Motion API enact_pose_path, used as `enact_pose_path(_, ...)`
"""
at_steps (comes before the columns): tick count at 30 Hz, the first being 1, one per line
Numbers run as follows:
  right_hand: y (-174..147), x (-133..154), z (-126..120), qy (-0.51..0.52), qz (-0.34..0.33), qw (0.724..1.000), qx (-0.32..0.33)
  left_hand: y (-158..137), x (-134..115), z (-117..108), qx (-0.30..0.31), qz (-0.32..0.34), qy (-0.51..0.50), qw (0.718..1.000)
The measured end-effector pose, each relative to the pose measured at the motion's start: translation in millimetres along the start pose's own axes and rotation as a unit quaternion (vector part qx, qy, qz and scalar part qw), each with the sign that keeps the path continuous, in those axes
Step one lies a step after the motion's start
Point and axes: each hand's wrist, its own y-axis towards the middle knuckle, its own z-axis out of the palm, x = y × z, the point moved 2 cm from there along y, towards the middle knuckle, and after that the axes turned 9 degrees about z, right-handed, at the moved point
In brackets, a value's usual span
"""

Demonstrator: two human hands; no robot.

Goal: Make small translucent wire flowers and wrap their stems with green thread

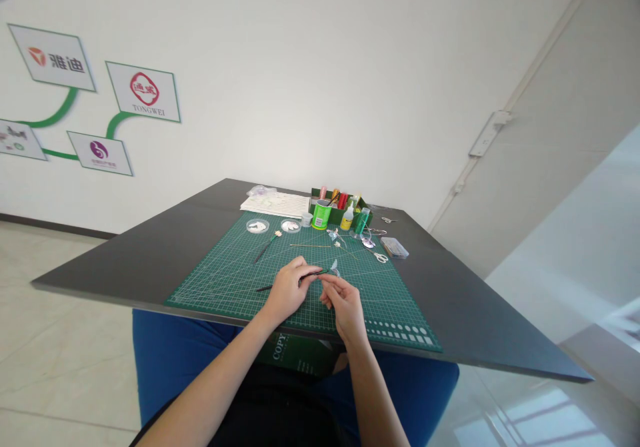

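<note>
My left hand (pixel 290 286) is closed around a thin dark stick (pixel 264 289), whose tail sticks out to the left over the green cutting mat (pixel 220 287). Just past the fingertips, a pale bluish petal-like piece (pixel 335 265) and fine strands show at the stick's far end. My right hand (pixel 346 306) pinches close to that end, its fingertips almost meeting the left ones. What lies between the right fingers is too small to make out. Farther off on the mat rests another dark stick (pixel 261 252) with a small pale flower (pixel 278 234) at its tip.
Along the mat's back stand two shallow dishes (pixel 257 226), a bright green can (pixel 321 215), a yellow-labelled glue bottle (pixel 347 218) and a green box (pixel 364 208) with thread spools. White-handled scissors (pixel 381 258) and a clear case (pixel 395 248) lie right. White sheets (pixel 280 205) sit back left.
</note>
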Motion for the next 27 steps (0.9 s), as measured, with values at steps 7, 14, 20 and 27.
enact_pose_path(7, -2.4, 5.5, 1.8, -0.022, -0.014, 1.000, -0.007, 0.5, -2.1, -0.8, 0.002, 0.010, -0.003, 1.000)
enact_pose_path(14, -3.4, 6.5, 2.3, -0.031, -0.020, 0.999, -0.006, 2.1, -3.7, -1.8, 0.003, 0.013, -0.032, 0.999)
enact_pose_path(20, -1.0, 1.2, 0.8, -0.018, -0.020, 1.000, -0.005, 2.8, -3.1, -1.3, 0.004, 0.006, -0.044, 0.999)
enact_pose_path(27, -0.7, 0.7, 1.1, -0.025, -0.023, 0.999, -0.007, 2.6, -2.1, -1.2, 0.008, -0.003, -0.040, 0.999)
